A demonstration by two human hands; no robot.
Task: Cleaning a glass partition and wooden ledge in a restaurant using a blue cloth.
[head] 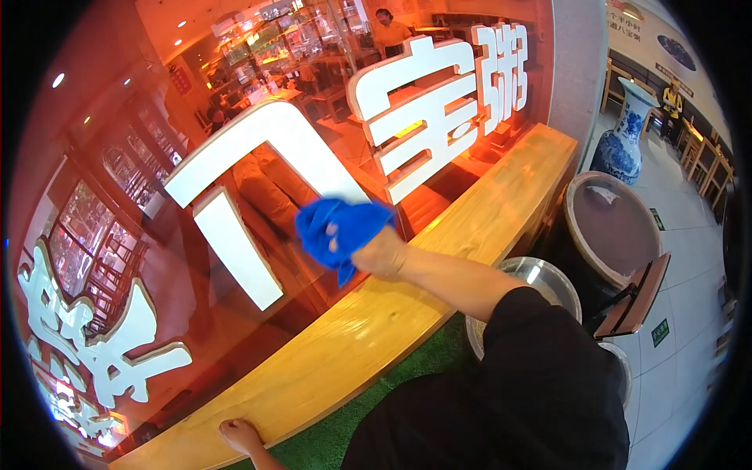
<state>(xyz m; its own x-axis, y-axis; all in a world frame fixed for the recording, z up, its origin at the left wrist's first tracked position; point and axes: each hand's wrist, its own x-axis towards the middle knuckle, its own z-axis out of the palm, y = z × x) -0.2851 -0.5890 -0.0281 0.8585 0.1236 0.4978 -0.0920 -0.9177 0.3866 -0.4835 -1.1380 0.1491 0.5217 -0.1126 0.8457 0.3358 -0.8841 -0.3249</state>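
A bunched blue cloth [346, 229] is in my right hand [382, 252], with fingertips showing through its folds. The cloth lies against the lower right end of a large white raised character [235, 252] on a red-tinted glass panel [329, 158]. Below the panel runs a varnished wooden ledge [376, 317], and my right forearm reaches across above it. At the ledge's near left end rests my left hand [239, 435], its fingers partly hidden; I see nothing in it.
More raised white characters [435, 117] stand out from the glass. Right of the ledge are a large covered jar [614, 226], a smaller round container [546, 279] and a tilted brown board [637, 299]. Behind them stands a blue-and-white vase [623, 141]. Green turf [382, 388] lies below the ledge.
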